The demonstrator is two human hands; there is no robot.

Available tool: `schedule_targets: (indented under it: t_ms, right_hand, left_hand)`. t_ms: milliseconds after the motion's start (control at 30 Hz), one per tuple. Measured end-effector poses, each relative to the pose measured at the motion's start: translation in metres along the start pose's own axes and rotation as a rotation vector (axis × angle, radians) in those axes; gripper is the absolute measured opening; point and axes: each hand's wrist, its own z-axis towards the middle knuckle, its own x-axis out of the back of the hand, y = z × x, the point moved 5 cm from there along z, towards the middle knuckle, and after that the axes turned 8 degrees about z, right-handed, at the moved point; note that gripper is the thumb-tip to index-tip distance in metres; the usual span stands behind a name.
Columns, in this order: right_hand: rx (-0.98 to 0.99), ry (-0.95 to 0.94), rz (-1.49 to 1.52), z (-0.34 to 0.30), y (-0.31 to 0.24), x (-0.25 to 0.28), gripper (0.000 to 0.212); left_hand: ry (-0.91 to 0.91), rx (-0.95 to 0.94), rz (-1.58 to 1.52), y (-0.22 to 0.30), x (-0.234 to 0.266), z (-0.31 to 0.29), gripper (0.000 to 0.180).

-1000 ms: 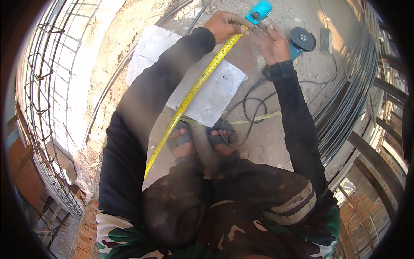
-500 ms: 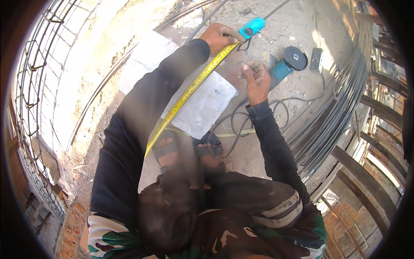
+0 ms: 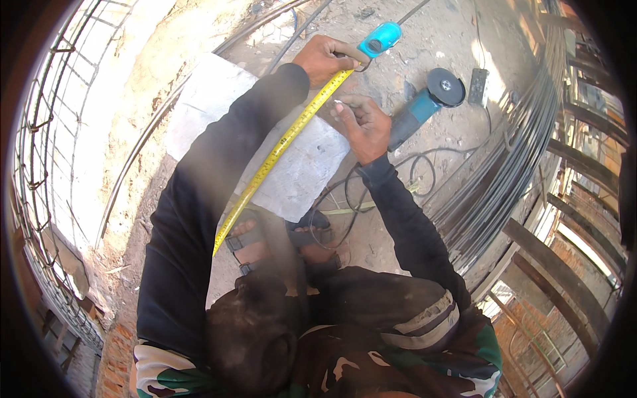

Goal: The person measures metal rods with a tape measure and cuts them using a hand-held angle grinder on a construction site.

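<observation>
My left hand (image 3: 324, 60) grips a blue tape measure case (image 3: 379, 40) at the far end of a grey concrete slab (image 3: 302, 176). Its yellow tape (image 3: 285, 142) runs diagonally back across the slab to my sandalled feet (image 3: 251, 240). My right hand (image 3: 366, 126) hovers just right of the tape and pinches a small white stick (image 3: 340, 103), whose tip points at the tape near the case. A blue angle grinder (image 3: 424, 106) lies on the ground right of that hand.
A bundle of long steel bars (image 3: 504, 172) curves along the right. A tied rebar cage (image 3: 40, 132) stands on the left over sandy ground. A black cable (image 3: 358, 196) loops beside my feet, and a small dark box (image 3: 478, 85) lies past the grinder.
My right hand has drawn back from beside the grinder toward the tape, now just right of it. My left hand keeps hold of the tape case.
</observation>
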Motion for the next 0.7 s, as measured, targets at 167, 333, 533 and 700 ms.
schedule_targets:
  t_ms: [167,333,533,700]
  right_hand:
    - [0.009,-0.001,-0.038,0.002,0.002,-0.001,0.013]
    - [0.073,-0.007,-0.101,0.002,0.002,-0.002,0.012]
    - [0.168,-0.019,-0.241,0.005,-0.007,-0.002,0.01]
    - [0.201,-0.027,-0.275,0.004,-0.01,-0.004,0.009]
  left_hand:
    - [0.011,-0.031,-0.062,0.0,0.0,0.001,0.02]
    - [0.037,-0.031,0.038,0.002,0.006,-0.001,0.019]
    - [0.061,0.003,-0.012,-0.009,0.008,-0.002,0.018]
    - [0.111,-0.053,-0.005,-0.014,0.006,-0.003,0.019]
